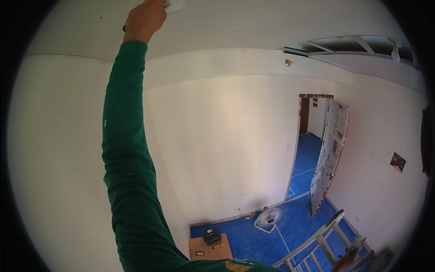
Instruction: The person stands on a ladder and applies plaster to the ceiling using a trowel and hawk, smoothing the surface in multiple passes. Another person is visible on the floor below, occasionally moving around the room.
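1) Left hand [146, 20], top left of the frame, is closed around a flat tool [176, 5] near the ceiling [81, 34]
2) The tool is partly cut off by the top edge
3) Right hand [346, 259], bottom right, is blurry, so I cannot tell its grip
4) It is near the ladder [325, 248]

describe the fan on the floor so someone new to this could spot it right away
Find the blue floor covering, then follow it to the foot of the far wall. Between the black case and the open, paper-covered door sits the white fan; its round head sets it apart from the boxy case.
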Motion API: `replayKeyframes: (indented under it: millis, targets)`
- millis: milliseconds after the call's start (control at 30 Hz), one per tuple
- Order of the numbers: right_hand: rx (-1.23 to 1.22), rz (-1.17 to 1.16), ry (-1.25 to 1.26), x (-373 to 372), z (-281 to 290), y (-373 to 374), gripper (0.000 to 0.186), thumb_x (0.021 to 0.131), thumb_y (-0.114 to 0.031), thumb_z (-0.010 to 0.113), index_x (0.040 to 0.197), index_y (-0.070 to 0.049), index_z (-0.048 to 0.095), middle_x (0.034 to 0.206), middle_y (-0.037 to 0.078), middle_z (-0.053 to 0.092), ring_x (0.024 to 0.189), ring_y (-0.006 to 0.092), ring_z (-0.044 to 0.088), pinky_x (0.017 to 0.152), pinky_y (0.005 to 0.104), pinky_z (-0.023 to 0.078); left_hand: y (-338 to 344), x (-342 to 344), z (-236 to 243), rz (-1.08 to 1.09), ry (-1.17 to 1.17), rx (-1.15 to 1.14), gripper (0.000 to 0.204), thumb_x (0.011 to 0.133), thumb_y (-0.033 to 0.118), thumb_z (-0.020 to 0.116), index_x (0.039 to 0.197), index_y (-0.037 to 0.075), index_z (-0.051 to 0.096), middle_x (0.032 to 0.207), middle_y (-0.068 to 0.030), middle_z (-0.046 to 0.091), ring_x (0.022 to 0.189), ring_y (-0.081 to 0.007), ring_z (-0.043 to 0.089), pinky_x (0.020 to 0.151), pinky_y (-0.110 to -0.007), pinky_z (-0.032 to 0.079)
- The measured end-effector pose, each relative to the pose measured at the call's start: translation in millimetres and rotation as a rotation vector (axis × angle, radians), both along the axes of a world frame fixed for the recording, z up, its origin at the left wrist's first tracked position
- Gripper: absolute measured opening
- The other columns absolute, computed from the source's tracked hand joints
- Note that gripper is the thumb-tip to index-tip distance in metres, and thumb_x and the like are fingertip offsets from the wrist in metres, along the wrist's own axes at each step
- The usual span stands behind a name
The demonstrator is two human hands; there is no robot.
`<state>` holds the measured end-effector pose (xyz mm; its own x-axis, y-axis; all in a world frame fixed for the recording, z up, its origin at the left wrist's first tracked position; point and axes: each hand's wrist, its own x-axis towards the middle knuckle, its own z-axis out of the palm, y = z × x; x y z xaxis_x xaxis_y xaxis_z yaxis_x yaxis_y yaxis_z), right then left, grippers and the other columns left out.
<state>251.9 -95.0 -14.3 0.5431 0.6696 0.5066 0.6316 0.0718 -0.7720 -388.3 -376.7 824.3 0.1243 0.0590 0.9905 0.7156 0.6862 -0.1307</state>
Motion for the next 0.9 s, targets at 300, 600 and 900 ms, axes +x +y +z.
replayKeyframes:
  millis: [300,600,900]
  targets:
    - [0.132,0.029,-0.087,26,-60,36,0.046,0.107,-0.023,0.051,0.144,0.005,0.052,0.140,0.022,0.060,0.120,0.0319,0.065,0.098,0.0405,0.055,13,1,-3,0.009,-0.005,-0.004,0.037,0.103,0.018,0.053,0.134,0.002,0.064,0.112,-0.0248,0.072,0.103,-0.0403,0.070,0.090,-0.049,0.056]
    - [-0.047,0.114,0.313,-18,23,-10,0.046,0.107,-0.024,0.049,0.145,0.002,0.051,0.143,0.020,0.058,0.123,0.0309,0.063,0.102,0.0422,0.052,-2,3,-6,0.027,-0.014,-0.017,0.037,0.103,0.020,0.054,0.134,0.002,0.064,0.111,-0.0246,0.072,0.101,-0.0392,0.071,0.088,-0.049,0.056]
    - [-0.198,0.086,0.464,-26,68,-31,0.047,0.107,-0.024,0.047,0.147,0.000,0.050,0.147,0.019,0.055,0.128,0.0301,0.060,0.106,0.0437,0.049,1,6,-2,0.063,0.036,-0.048,0.035,0.104,0.020,0.052,0.128,0.001,0.067,0.107,-0.0245,0.073,0.097,-0.0384,0.072,0.085,-0.049,0.056]
